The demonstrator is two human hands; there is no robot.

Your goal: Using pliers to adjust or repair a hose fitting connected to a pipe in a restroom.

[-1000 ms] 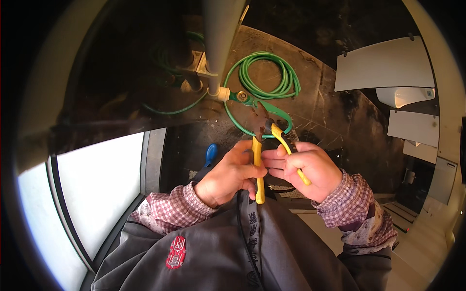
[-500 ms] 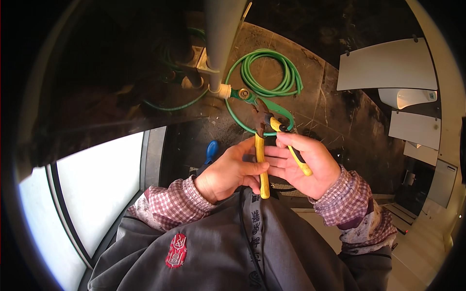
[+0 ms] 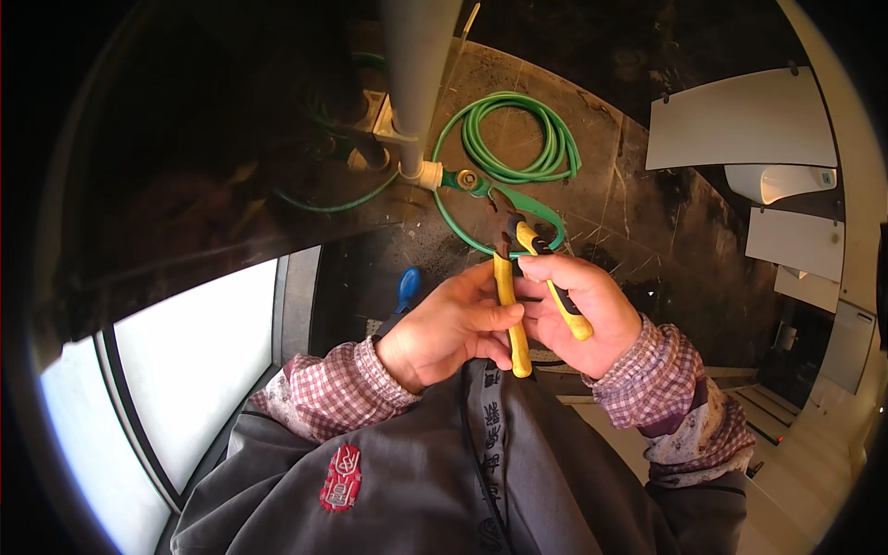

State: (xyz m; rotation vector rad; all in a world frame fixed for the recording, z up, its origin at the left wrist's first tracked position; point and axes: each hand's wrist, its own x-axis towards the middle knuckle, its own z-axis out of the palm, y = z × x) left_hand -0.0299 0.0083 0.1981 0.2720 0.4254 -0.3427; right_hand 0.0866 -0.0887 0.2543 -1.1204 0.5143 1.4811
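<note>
Yellow-handled, rust-brown metal pliers, held in front of the wearer, point forward, long axis tilted slightly left. Left hand, mostly curled, pinches the left handle; right hand, half-open, holds the right handle.

White panels, lower left, overexposed; dark surface above in deep shadow. Left hand and right hand well lit. Fisheye edges bowed, corners black.

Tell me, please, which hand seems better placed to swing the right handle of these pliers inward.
Probably the right hand: its thumb lies over the right handle of the pliers. The left hand is gripping the left handle, so it seems better suited to steadying that side.
</note>
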